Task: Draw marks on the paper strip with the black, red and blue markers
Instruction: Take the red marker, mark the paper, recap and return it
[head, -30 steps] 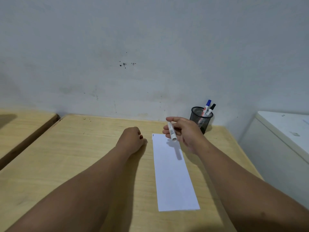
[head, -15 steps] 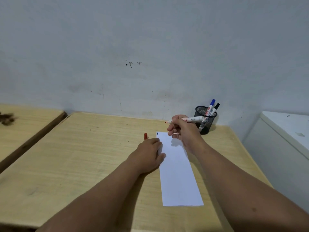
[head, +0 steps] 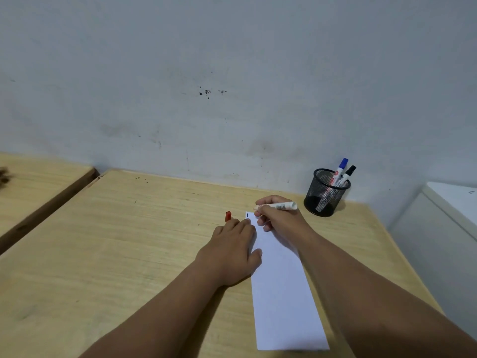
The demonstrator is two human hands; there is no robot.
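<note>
Here the right hand (head: 280,219) grips the red marker (head: 277,206), tip seemingly just above the paper strip (head: 282,288); the left hand (head: 232,250) lies flat, pinning its edge.

There is a single view, from a wide-angle camera worn on the person's head. It looks forward and down across a light wooden table (head: 108,249) toward a pale grey-blue wall (head: 232,60) that fills the upper half of the frame. Both bare forearms enter from the bottom edge and run away from the lens, so the near table edge lies close below it. The black mesh pen cup (head: 325,193) stands at the far right, against the wall. No second view shares the scene.
</note>
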